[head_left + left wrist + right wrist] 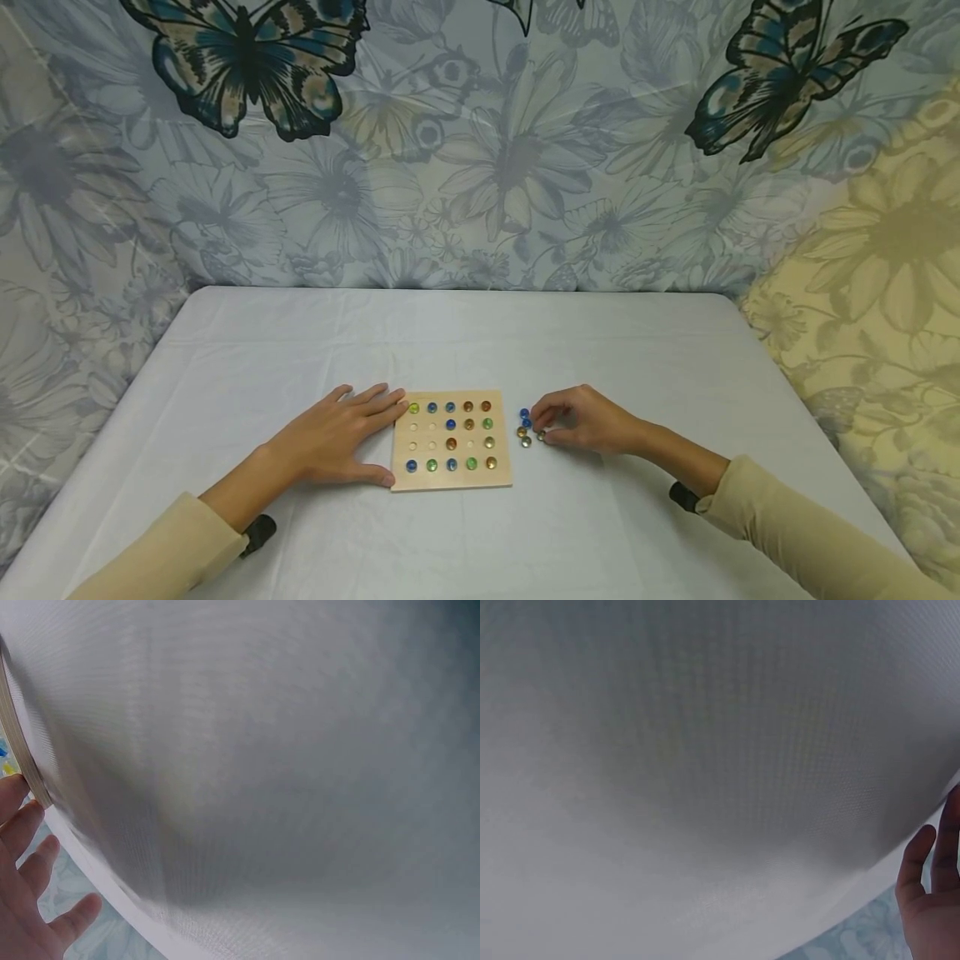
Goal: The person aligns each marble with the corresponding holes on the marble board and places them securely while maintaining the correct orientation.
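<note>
Wooden board (460, 454) lies flat on the white-covered bench (615, 350), between the two hands of the person, a little nearer to the left one. From where I stand, set marbles (452, 443) sit in most of its hollows (432, 427), and several hollows, mainly toward the left side, hold nothing.

The left hand (330, 442) has its fingers spread, not curled, with the thumb at the near left corner and the forefinger at the far left corner. I think it rests so in order that the light board does not slide, while its middle stays free. The right hand (588, 423) has its fingers bent, and they pinch one small marble (541, 435) between thumb and forefinger. Loose marbles (527, 423) lie in a small group just beside the right edge of the board, probably because there they are easy to reach.

Only the head view shows the rows and this pinch. The left wrist view adds the layered side of the board and two fingers which do not touch it; the right wrist view gives just some fingers and cloth, so from it I cannot tell about any grip
</note>
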A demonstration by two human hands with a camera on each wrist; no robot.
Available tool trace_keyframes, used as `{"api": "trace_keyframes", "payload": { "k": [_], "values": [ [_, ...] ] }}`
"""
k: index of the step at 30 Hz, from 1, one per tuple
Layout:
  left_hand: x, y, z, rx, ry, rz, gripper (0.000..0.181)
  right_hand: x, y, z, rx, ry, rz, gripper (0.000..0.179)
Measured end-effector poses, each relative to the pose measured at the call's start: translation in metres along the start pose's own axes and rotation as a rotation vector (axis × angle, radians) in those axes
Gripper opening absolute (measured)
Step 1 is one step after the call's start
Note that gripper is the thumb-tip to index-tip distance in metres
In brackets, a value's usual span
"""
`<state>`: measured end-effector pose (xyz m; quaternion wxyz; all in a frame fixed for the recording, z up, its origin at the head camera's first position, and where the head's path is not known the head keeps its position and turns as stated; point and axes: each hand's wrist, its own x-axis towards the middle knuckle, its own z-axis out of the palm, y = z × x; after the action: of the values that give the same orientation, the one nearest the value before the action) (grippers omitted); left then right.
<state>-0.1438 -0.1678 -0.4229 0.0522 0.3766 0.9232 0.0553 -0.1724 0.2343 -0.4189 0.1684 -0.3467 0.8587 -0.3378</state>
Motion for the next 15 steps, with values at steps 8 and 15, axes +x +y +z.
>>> {"api": "trace_keyframes", "payload": {
  "k": [8, 15],
  "values": [
    [0.0006, 0.0000, 0.0005, -0.015, 0.014, 0.004, 0.101, 0.0023, -0.0057, -0.0044, -0.032, 0.000, -0.006, 0.023],
    [0.0009, 0.0003, 0.0007, -0.013, 0.004, 0.004, 0.101, 0.0051, -0.0100, -0.0080, -0.047, 0.011, -0.008, 0.024]
  ]
}}
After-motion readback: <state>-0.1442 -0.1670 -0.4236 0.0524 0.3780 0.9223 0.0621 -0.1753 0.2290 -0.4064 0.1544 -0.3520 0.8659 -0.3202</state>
